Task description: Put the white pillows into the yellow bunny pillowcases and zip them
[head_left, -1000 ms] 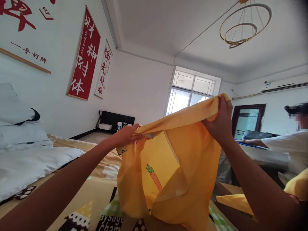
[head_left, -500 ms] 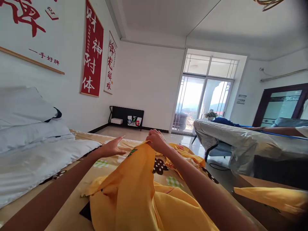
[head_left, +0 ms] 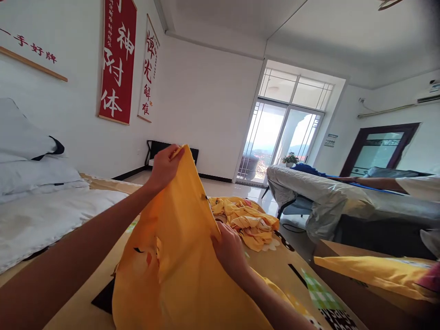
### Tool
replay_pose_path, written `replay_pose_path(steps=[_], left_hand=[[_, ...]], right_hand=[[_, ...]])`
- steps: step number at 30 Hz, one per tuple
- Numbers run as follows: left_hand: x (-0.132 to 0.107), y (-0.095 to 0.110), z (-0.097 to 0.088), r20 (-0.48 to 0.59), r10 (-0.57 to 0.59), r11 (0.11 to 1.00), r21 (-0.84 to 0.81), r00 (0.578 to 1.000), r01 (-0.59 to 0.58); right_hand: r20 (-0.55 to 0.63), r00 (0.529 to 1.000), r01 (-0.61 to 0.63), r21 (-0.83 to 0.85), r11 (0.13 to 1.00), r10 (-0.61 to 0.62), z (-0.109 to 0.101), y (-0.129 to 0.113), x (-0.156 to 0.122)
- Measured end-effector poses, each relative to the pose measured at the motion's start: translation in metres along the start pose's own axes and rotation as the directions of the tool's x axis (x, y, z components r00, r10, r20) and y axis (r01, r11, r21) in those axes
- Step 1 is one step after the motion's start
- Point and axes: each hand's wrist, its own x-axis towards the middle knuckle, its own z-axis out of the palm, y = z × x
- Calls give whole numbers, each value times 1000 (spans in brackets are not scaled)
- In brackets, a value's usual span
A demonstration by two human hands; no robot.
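Note:
A yellow printed cloth (head_left: 182,233) hangs between my two hands over the bed, its lower part running out of view at the bottom. My left hand (head_left: 165,166) is closed on its raised upper corner. Lower down and to the right, my right hand (head_left: 231,250) pinches the cloth's side edge. The cloth's exact kind cannot be made out. Beyond my right hand lies a crumpled yellow patterned cloth (head_left: 249,217) on the beige printed bedsheet (head_left: 275,270).
White pillows (head_left: 44,197) are stacked at the left by the wall. At the right stands an open cardboard box (head_left: 330,250) with a yellow cloth (head_left: 374,270) over it. Behind it, a co-worker's arm (head_left: 378,183) rests on a plastic-covered table (head_left: 309,185). A black low rack (head_left: 154,149) is at the back wall.
My left hand, open and apart before, has taken the cloth's corner and lifted it. My right hand has moved down along the edge. The view has turned slightly right.

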Motion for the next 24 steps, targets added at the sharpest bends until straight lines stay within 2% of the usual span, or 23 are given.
replay_pose_path(steps=[2, 4, 7, 10, 14, 17, 19, 22, 24], left_hand=[[23, 7, -21, -181, 52, 999, 17, 982, -50], [44, 13, -42, -313, 103, 995, 25, 944, -100], [63, 17, -73, -434, 197, 980, 118, 879, -161], [70, 15, -104, -521, 244, 956, 272, 818, -112], [68, 8, -142, -611, 220, 931, 364, 761, 23], [68, 10, -167, -621, 239, 915, 402, 746, 42], [71, 16, -184, -629, 266, 908, 418, 731, 29], [75, 25, -207, -634, 293, 895, 446, 716, 29], [75, 28, -217, -637, 282, 889, 455, 717, 54]], right_hand=[[-15, 1000, -3, -169, 986, 0, -3, 35, -3], [-4, 994, -103, -208, 973, 105, -8, 74, 0], [41, 971, -226, -136, 965, 233, -14, 125, 10], [89, 975, -201, -33, 979, 204, -18, 154, 23], [117, 989, -105, 93, 990, 93, -26, 157, 40], [72, 996, -60, 180, 982, 48, -47, 151, 46], [80, 995, -72, 275, 959, 52, -73, 150, 46], [178, 984, -95, 376, 922, 29, -125, 151, 42], [170, 985, -65, 290, 955, 16, -160, 146, 37]])
